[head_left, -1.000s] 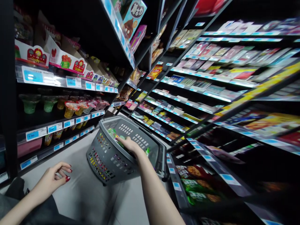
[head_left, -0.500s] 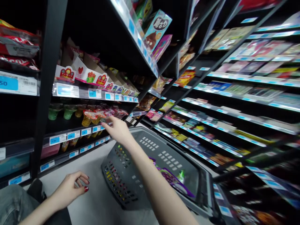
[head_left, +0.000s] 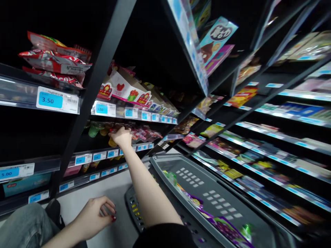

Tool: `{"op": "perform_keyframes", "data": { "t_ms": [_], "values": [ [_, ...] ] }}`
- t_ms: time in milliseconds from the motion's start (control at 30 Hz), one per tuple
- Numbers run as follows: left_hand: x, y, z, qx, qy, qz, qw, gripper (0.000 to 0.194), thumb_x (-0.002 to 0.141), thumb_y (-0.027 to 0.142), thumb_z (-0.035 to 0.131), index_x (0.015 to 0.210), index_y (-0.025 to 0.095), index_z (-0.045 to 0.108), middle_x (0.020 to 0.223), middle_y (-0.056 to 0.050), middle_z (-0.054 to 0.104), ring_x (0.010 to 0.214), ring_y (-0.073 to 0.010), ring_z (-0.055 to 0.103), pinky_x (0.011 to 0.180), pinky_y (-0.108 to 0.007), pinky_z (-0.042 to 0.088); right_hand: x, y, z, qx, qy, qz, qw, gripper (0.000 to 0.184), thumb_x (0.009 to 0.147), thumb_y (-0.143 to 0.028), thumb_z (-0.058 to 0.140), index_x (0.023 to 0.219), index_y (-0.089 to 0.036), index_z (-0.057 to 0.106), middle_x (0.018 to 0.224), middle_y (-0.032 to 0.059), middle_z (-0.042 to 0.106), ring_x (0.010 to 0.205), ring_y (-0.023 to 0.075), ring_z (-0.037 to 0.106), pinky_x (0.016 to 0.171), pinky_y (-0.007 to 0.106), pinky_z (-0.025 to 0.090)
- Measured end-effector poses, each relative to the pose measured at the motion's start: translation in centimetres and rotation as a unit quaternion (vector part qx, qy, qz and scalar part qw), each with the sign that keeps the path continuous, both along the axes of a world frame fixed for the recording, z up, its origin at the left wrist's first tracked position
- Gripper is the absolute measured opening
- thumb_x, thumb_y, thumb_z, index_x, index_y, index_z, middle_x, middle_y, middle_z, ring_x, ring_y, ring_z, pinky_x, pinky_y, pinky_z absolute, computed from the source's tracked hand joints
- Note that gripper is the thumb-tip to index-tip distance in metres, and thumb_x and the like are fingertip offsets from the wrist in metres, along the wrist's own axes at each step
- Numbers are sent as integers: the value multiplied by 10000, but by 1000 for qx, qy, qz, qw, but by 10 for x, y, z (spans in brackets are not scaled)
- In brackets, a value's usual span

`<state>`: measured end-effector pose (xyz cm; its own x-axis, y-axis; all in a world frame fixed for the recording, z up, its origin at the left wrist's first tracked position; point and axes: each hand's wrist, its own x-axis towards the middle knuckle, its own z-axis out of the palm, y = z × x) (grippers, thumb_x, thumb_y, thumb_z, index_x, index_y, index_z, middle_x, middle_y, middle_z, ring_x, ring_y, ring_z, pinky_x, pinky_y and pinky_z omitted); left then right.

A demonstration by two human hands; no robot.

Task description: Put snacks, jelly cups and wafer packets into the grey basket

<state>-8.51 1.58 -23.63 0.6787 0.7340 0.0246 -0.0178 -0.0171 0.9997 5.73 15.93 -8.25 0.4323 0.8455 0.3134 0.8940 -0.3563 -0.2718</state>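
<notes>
My right hand [head_left: 122,137] reaches into a low shelf on the left, at a row of small jelly cups [head_left: 141,132]. Its fingers are closed round a yellow cup with a red lid [head_left: 111,142], partly hidden by the hand. Beside it stands a green jelly cup [head_left: 94,129]. Over the floor in front of the knee, my left hand [head_left: 97,214] hangs with nothing in it, fingers loosely bent and the thumb apart.
Under my right arm stands a grey shopping basket [head_left: 219,193] holding purple and green snack packs [head_left: 227,229]. A black shelf post [head_left: 97,69] rises on the left, near red snack bags [head_left: 57,63]. Boxed sweets [head_left: 129,91] sit above the cups; more shelves fill the right.
My right hand has moved in from the shelf's front edge and closed on a yellow jelly cup. The view has swung left, and my left hand stays low and free.
</notes>
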Motion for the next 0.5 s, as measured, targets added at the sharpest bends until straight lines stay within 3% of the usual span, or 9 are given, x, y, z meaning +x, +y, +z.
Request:
{"op": "perform_keyframes", "data": {
  "t_ms": [133, 233, 300, 367, 433, 500],
  "values": [
    [-2, 8, -4, -29, -26, 16, 999, 288, 654, 141, 554, 942, 151, 565, 891, -65, 661, 656, -127, 550, 592, -256, 433, -12, -38, -10, 137, -34, 26, 990, 714, 657, -331, 626, 1256, -43, 365, 1229, 222, 392, 1152, 339, 409, 986, 411, 314],
    [-2, 10, -6, -11, -43, 101, 994, 525, 666, 162, 577, 1159, 178, 396, 1150, -116, 549, 802, -155, 559, 647, -283, 470, -24, -93, -23, 214, -22, 115, 970, 687, 635, -290, 621, 1247, -89, 382, 1217, 172, 398, 1147, 284, 414, 994, 369, 339],
    [-3, 6, -5, 37, -66, 179, 981, 738, 637, 178, 638, 1265, 223, 253, 1331, -140, 377, 960, -194, 532, 706, -311, 493, -34, -134, -35, 206, 6, 171, 963, 678, 635, -280, 614, 1249, -121, 372, 1203, 154, 405, 1139, 278, 423, 982, 390, 363],
    [-4, 1, -2, 91, -86, 224, 966, 829, 635, 192, 666, 1313, 254, 193, 1408, -133, 259, 1100, -230, 472, 836, -359, 474, -45, -170, -49, 175, 40, 213, 961, 718, 626, -245, 619, 1278, -163, 329, 1210, 143, 399, 1147, 289, 415, 970, 424, 380],
    [-6, -5, 2, 109, -96, 229, 963, 708, 679, 217, 639, 1294, 245, 290, 1377, -117, 334, 1167, -262, 433, 953, -409, 400, -53, -197, -62, 144, 73, 240, 957, 807, 612, -219, 646, 1322, -200, 263, 1236, 141, 373, 1171, 304, 390, 969, 450, 387],
    [-8, -9, 5, 64, -84, 199, 974, 511, 713, 259, 611, 1195, 226, 447, 1262, -97, 486, 1159, -291, 445, 990, -442, 357, -55, -215, -70, 109, 107, 264, 952, 974, 580, -249, 718, 1378, -221, 160, 1285, 148, 311, 1209, 326, 346, 985, 473, 378]
  ]
}}
